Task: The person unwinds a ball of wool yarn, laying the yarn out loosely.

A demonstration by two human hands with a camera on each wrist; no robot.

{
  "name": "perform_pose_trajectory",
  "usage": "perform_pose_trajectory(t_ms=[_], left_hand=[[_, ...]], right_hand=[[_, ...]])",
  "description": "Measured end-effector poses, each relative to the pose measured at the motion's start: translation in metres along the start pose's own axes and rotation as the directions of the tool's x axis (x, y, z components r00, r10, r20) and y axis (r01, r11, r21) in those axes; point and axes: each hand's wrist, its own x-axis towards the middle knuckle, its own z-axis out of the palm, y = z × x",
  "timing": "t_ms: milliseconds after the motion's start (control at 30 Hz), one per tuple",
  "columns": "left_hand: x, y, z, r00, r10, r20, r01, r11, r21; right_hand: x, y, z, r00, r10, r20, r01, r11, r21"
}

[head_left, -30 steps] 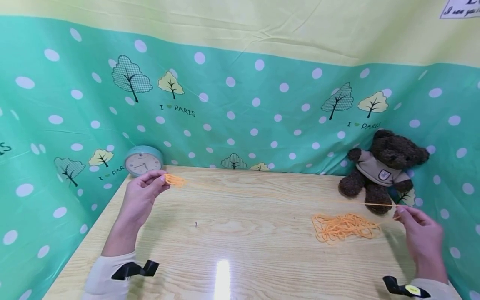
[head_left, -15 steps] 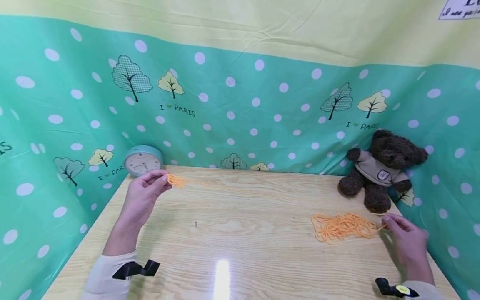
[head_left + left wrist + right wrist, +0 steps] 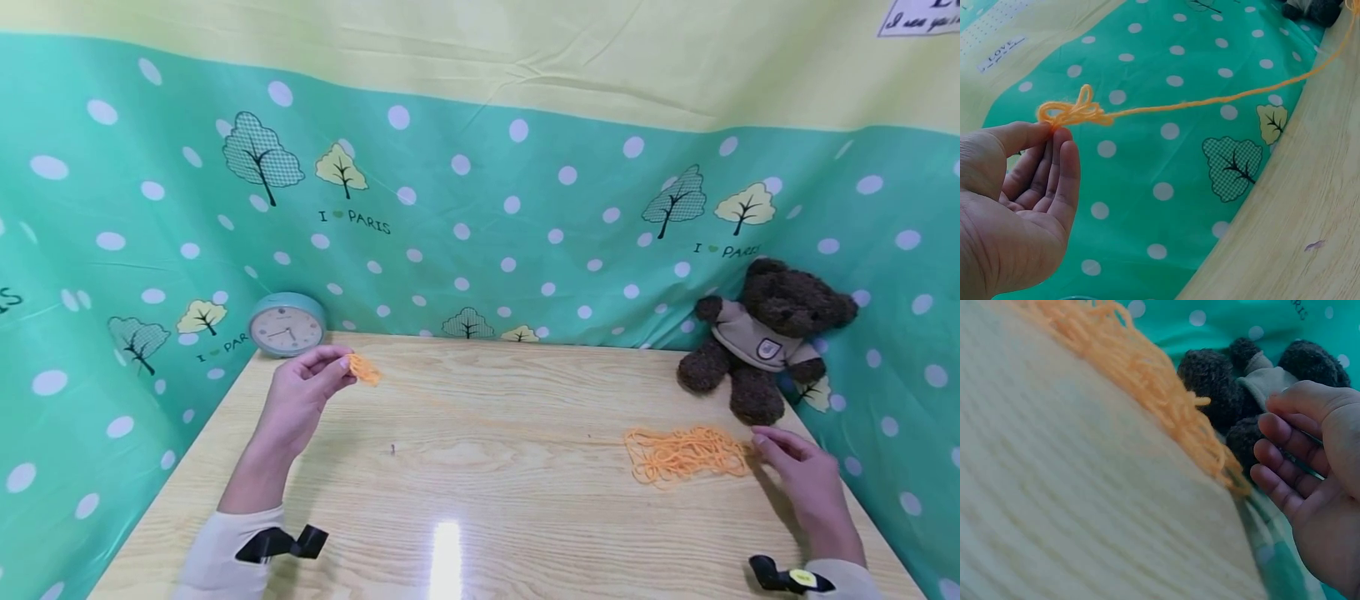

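Observation:
My left hand point(image 3: 300, 400) pinches a small looped bundle of orange yarn point(image 3: 1072, 112) between thumb and fingertips, above the back left of the table. From that bundle a single strand point(image 3: 1210, 100) runs off to the right, sagging toward the loose pile of orange yarn point(image 3: 686, 454) on the table's right side. At the pile's right end is my right hand point(image 3: 806, 479), its fingers loosely bent. In the right wrist view nothing shows between its thumb and fingers point(image 3: 1279, 428); a short yarn end point(image 3: 1202, 400) sticks out of the pile close by.
A round teal clock point(image 3: 287, 325) stands at the back left corner, just behind the left hand. At the back right sits a dark brown teddy bear point(image 3: 765, 337) in a grey top. Polka-dot cloth point(image 3: 510, 233) walls in the wooden table point(image 3: 480, 400) behind and at both sides.
My right hand has come left and down to the pile, and the strand it held is out of its fingers. The left hand has shifted slightly right with its yarn bundle.

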Motion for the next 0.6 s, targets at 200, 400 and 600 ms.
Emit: perform_pose_trajectory(t_ms=[200,400,600], left_hand=[[0.0,0.001,0.0,1.0,-0.004,0.007,0.004,1.0,0.015],[0.001,0.0,0.001,1.0,-0.011,0.018,0.01,1.0,0.018],[0.0,0.0,0.002,1.0,-0.019,0.019,0.019,1.0,0.016]], right_hand=[[-0.01,-0.023,0.004,0.993,-0.119,0.006,0.118,0.991,0.058],[-0.018,-0.073,0.04,0.927,-0.374,0.037,0.37,0.925,0.089],[-0.019,-0.115,0.08,0.869,-0.487,0.087,0.466,0.865,0.187]])
